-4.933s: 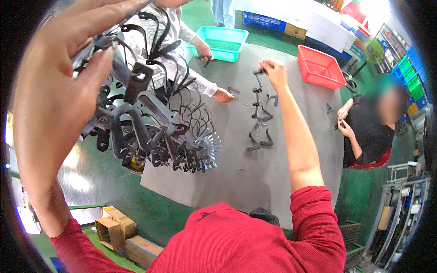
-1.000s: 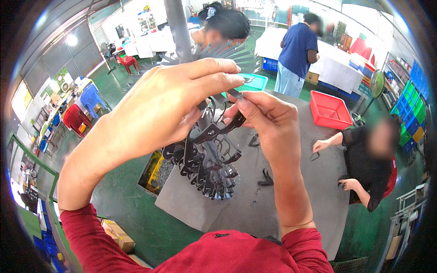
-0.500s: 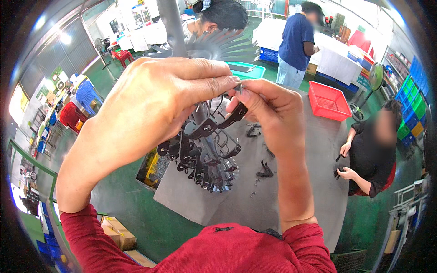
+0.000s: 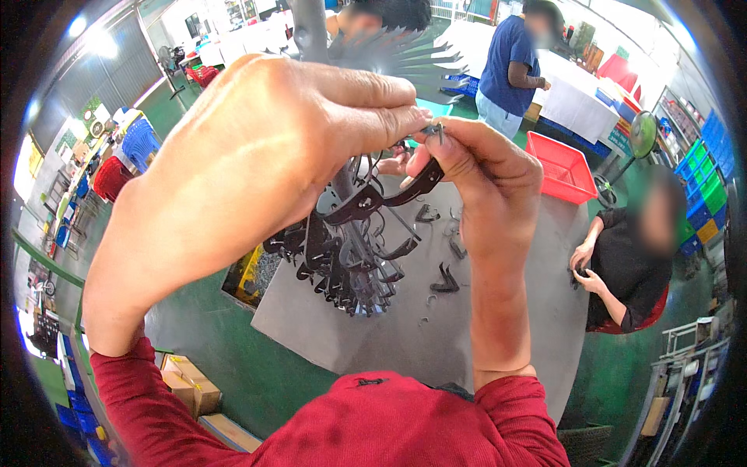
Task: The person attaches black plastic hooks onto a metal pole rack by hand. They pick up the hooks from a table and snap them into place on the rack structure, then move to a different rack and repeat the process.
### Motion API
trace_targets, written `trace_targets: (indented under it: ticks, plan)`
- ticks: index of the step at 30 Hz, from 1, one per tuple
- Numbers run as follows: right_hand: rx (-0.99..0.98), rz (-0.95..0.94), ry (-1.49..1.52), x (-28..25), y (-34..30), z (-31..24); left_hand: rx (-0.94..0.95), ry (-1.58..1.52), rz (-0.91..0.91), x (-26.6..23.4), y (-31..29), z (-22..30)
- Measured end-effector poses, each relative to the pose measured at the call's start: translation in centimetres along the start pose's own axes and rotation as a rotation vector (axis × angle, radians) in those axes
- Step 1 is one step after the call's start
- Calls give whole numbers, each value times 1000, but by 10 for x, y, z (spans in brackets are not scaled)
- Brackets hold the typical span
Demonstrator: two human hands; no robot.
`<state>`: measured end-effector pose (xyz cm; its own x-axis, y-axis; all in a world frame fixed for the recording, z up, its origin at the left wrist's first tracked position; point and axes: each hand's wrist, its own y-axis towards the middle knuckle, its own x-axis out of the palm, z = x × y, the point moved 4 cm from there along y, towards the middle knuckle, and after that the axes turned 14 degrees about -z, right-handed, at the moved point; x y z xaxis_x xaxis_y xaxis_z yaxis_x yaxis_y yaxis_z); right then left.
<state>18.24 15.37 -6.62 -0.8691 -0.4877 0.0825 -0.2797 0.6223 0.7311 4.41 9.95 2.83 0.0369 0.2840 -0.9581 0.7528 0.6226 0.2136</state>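
My left hand [image 4: 264, 140] arches over the rack with its fingers pressed together, the tips meeting those of my right hand; what they pinch is hidden. Thumb and fingers of my right hand [image 4: 490, 171] are closed at the end of a black curved piece [image 4: 424, 183], and a small thin metal bit [image 4: 440, 131] shows by the thumb. Below hang several similar black curved parts [image 4: 350, 272] with holes, clustered around a grey upright pole [image 4: 310, 31]. Thin pointed grey metal strips [image 4: 412, 66] fan out from the pole beyond my hands. Loose black V-shaped pieces [image 4: 445, 282] lie on the grey table [image 4: 366, 342].
A red plastic basket [image 4: 556, 167] stands at the table's far right. A co-worker's hands [image 4: 587, 272] handle a small black piece at the right edge. Another person sits behind the strips; a third stands farther back. A dark box with yellow inside [image 4: 249, 272] is left of the table.
Both hands have shifted slightly right in the picture, still meeting at the fingertips, and the view has moved a little. The co-worker at the right has brought both hands together.
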Motion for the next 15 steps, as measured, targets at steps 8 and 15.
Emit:
trace_targets:
  ticks: [8,15]
  plan:
    - [69,50,-68,-23,-8,6,-130,33,-29,0,-2,-3]
    - [309,225,-351,-111,-17,61,-254,66,-41,22,4,-18]
